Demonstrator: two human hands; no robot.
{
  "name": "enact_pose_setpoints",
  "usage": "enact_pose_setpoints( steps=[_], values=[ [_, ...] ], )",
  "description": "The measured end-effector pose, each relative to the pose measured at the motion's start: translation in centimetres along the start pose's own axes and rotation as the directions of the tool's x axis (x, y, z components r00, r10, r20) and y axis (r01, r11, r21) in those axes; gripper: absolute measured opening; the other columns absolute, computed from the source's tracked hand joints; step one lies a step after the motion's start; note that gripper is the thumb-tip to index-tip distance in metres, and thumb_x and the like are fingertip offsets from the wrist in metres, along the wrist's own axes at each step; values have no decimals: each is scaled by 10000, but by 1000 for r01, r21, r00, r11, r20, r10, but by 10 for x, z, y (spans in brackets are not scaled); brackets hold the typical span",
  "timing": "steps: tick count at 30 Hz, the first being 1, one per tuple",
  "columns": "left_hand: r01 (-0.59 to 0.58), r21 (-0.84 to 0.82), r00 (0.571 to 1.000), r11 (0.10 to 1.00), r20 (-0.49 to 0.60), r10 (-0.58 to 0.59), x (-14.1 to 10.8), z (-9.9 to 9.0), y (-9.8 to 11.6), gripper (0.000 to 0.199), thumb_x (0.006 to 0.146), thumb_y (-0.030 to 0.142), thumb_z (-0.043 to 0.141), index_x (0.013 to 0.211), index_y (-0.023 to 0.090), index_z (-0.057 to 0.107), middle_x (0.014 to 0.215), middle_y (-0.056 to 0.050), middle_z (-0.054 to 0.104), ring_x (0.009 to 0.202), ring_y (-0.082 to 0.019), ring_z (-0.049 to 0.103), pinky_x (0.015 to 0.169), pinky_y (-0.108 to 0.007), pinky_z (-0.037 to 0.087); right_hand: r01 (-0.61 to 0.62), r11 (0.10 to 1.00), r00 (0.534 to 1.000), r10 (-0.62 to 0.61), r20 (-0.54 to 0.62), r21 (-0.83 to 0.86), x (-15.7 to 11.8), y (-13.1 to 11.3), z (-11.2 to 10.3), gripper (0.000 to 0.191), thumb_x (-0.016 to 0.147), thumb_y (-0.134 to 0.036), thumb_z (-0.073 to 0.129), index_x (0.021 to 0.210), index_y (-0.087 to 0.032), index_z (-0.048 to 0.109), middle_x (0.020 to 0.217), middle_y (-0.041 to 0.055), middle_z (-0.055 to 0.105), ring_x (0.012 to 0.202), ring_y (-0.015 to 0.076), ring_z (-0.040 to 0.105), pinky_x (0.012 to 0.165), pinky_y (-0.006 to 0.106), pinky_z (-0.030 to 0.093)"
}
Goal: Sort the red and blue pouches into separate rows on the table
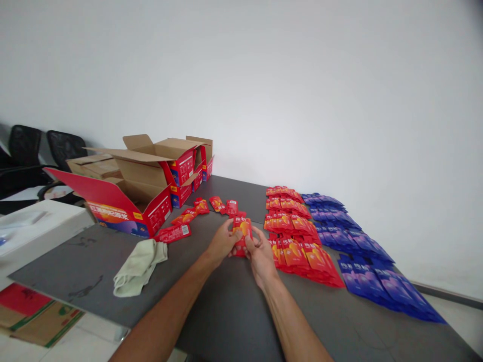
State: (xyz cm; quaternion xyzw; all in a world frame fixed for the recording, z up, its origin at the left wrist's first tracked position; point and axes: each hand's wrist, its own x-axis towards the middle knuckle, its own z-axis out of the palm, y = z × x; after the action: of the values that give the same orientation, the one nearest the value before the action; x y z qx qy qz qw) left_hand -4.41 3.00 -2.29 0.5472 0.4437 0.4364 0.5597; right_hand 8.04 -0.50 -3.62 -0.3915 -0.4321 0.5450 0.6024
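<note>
Both hands hold red pouches [242,227] with an orange fruit print, upright above the dark table. My left hand [223,240] is closed on their left side, its thumb across the front. Closed on the right edge is my right hand [259,251], thumb also on the front. More than one pouch seems to be in the grip, but I cannot tell how many. Several loose red pouches [184,217] lie to the left and behind. Right of my hands, overlapping red pouches [292,250] lie in rows, with rows of blue pouches [370,281] beyond them.
An open red carton [124,206] stands at the left, with more open cartons [184,168] behind it. A pale cloth [138,269] lies near the table's [222,311] left edge. A white box [41,226] and black chairs [66,148] are farther left. A white wall rises behind.
</note>
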Motion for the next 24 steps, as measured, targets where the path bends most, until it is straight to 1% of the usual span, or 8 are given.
enact_pose_setpoints(
  steps=[4, 6, 8, 10, 12, 15, 18, 24],
  values=[
    [52, -6, 998, 999, -36, -53, 5, -14, -1, 528, 843, 362, 521, 1327, 177, 416, 513, 70, 544, 357, -87, 457, 365, -167, 274, 96, 933, 994, -109, -17, -346, 6, 8, -13, 557, 879, -542, 544, 1307, -188, 509, 690, -8, 642, 580, 156, 562, 568, 262, 439],
    [105, 1, 992, 994, -68, -105, 10, -28, -5, 476, 849, 341, 496, 1288, 170, 430, 539, 52, 572, 395, -97, 502, 382, -168, 294, 181, 768, 972, -236, -8, -614, 8, 13, -23, 449, 922, -467, 467, 1247, -180, 585, 827, 49, 682, 741, 194, 613, 717, 323, 488],
    [163, 76, 983, 984, -103, -155, 16, -44, -13, 431, 841, 323, 501, 1240, 168, 453, 546, 47, 576, 406, -99, 516, 385, -163, 290, 273, 548, 941, -325, 100, -790, 9, 19, -30, 411, 908, -379, 476, 1232, -169, 616, 1081, 113, 673, 1003, 239, 600, 921, 385, 456],
    [248, 170, 968, 954, -69, -239, 21, -56, -22, 405, 820, 305, 526, 1196, 163, 477, 540, 40, 584, 415, -107, 535, 389, -161, 302, 336, 373, 923, -312, 224, -865, 8, 25, -32, 450, 863, -338, 542, 1275, -170, 602, 1310, 130, 579, 1219, 269, 498, 1063, 412, 362],
    [266, 255, 961, 930, 3, -276, 25, -63, -33, 379, 796, 290, 554, 1149, 160, 510, 556, 27, 608, 427, -111, 553, 389, -160, 318, 349, 265, 928, -228, 293, -899, 5, 30, -32, 534, 830, -343, 598, 1338, -181, 562, 1443, 118, 474, 1340, 288, 393, 1121, 424, 298],
    [289, 383, 943, 877, 43, -330, 28, -64, -44, 434, 779, 285, 570, 1185, 146, 505, 567, 5, 640, 423, -131, 575, 385, -165, 332, 322, 175, 946, -89, 311, -930, 2, 34, -30, 562, 860, -359, 570, 1392, -186, 515, 1510, 111, 398, 1408, 297, 313, 1139, 443, 271],
    [299, 512, 942, 805, -22, -336, 26, -61, -49, 515, 757, 308, 596, 1238, 152, 502, 526, 14, 629, 378, -147, 566, 392, -177, 345, 311, 131, 950, -9, 313, -941, 2, 37, -30, 515, 915, -323, 482, 1409, -179, 496, 1506, 116, 406, 1418, 288, 310, 1132, 443, 282],
    [117, 677, 992, 726, -53, -111, 16, -61, -44, 403, 684, 297, 643, 1083, 247, 679, 514, 22, 626, 448, -178, 607, 514, -235, 431, 297, 78, 953, 31, 300, -952, 4, 39, -30, 493, 928, -262, 436, 1416, -211, 480, 1519, 94, 391, 1412, 282, 325, 1119, 454, 288]
  ],
)
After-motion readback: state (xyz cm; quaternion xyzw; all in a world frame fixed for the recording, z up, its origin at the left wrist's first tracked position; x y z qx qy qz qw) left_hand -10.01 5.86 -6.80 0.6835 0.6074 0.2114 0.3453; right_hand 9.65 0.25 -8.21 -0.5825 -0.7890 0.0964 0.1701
